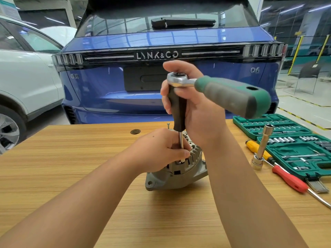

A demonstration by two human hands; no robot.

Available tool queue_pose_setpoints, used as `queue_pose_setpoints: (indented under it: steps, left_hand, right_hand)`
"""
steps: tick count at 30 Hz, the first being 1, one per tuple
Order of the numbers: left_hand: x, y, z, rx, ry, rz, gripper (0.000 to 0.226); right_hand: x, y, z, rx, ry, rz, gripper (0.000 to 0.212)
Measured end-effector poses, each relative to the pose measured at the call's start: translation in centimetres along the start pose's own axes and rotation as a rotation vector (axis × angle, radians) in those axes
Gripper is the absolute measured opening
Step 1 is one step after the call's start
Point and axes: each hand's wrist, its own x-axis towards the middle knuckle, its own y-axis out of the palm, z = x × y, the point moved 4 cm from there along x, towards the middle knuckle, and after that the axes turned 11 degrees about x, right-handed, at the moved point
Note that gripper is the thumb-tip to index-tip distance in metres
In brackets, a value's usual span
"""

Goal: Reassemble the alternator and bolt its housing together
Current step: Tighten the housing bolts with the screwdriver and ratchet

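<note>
white car: parked white car (26,77) at far left, behind the table.
table: light wood-grain table (71,176) under everything I work on; small dark round cap (135,131) set in its top near the far edge.
left hand: my left hand (161,149) pinches the thin steel shaft (181,142) low down, fingers curled round it just above the alternator.
alternator: grey cast-metal alternator (176,170) sits on the table mid-frame, finned housing up, mounting ear toward me; shaft tip meets its top, exact seat hidden by my fingers.
loose bolt: slim steel bolt (168,125) stands upright just behind the alternator.
blue car: blue Lynk & Co hatchback rear (161,47) fills the background.
right hand: my right hand (193,104) clamps the black driver-style handle (177,108) upright above the shaft.
ratchet: chrome ratchet with green-grey grip (231,95) sits on top of the black handle, grip pointing right.
right side tools: steel extension bar with socket (262,147), yellow-handled screwdriver (256,146) and red-handled screwdriver (288,178) lie on the table beside the open green socket-set case (290,140).
</note>
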Motion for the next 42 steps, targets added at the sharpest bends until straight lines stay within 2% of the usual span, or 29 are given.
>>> queue_pose_setpoints:
  steps: [3,6,8,10,11,14,15,16,17,18,22,27,30,33,35,39,42]
  left_hand:
    - [0.0,0.0,-0.1,-0.007,0.000,0.009,0.005]
    - [0.0,0.0,-0.2,-0.001,0.002,0.007,0.004]
    - [0.0,0.0,-0.2,-0.001,0.003,0.006,0.003]
    - [-0.1,0.0,-0.2,-0.012,0.001,0.001,0.003]
    - [-0.1,0.0,-0.2,-0.013,-0.002,0.001,0.004]
    - [-0.1,0.0,-0.6,0.019,0.011,0.014,0.005]
    - [-0.1,0.0,-0.7,0.020,0.017,0.017,0.003]
    - [-0.2,-0.1,-0.8,0.020,0.019,0.021,0.004]
    - [-0.2,-0.1,-0.8,0.021,0.018,0.023,0.006]
    - [-0.2,-0.1,-0.7,0.020,0.014,0.029,0.005]
    - [-0.2,-0.2,-0.5,0.000,-0.006,0.017,0.006]
    - [-0.2,-0.3,-0.4,-0.004,-0.014,0.025,0.004]
    - [-0.3,-0.3,-0.4,-0.004,-0.012,0.027,0.004]
    - [-0.4,-0.2,-0.3,-0.010,-0.017,0.040,0.007]
    - [-0.4,-0.3,-0.2,-0.031,-0.030,0.033,0.005]
    - [-0.3,-0.3,-0.6,0.005,-0.015,0.024,0.005]
    - [-0.3,-0.3,-0.8,0.019,-0.001,0.025,0.004]
  right_hand:
    - [0.4,-0.3,0.4,0.203,0.066,-0.012,0.045]
    - [1.1,-0.5,0.6,0.157,0.150,-0.024,0.075]
    - [1.0,-0.7,0.3,0.140,0.139,-0.039,0.065]
    - [0.4,-1.2,-0.1,0.153,0.087,-0.113,0.038]
    - [0.1,-1.3,-0.3,0.162,0.078,-0.164,0.035]
    - [-0.1,-1.8,-0.4,0.031,0.044,-0.350,0.051]
    - [-0.2,-1.9,-0.3,-0.071,0.036,-0.392,0.048]
    - [-0.2,-2.0,-0.2,-0.145,0.033,-0.414,0.035]
    - [-0.2,-2.0,-0.1,-0.162,0.060,-0.420,0.024]
    - [-0.3,-2.0,-0.2,-0.126,0.113,-0.406,0.023]
    - [-0.3,-1.6,-0.3,0.309,0.286,-0.236,0.010]
    - [-0.2,-1.8,-0.7,0.414,0.404,-0.216,0.039]
    - [-0.2,-2.1,-0.7,0.470,0.435,-0.211,0.032]
    - [-0.3,-1.7,-0.5,0.581,0.369,-0.147,0.017]
    - [-0.4,-1.5,-0.3,0.550,0.307,-0.099,0.023]
    - [-0.3,-1.3,-0.1,0.034,0.024,-0.133,0.025]
    - [-0.3,-1.1,-0.3,-0.137,-0.149,-0.119,0.029]
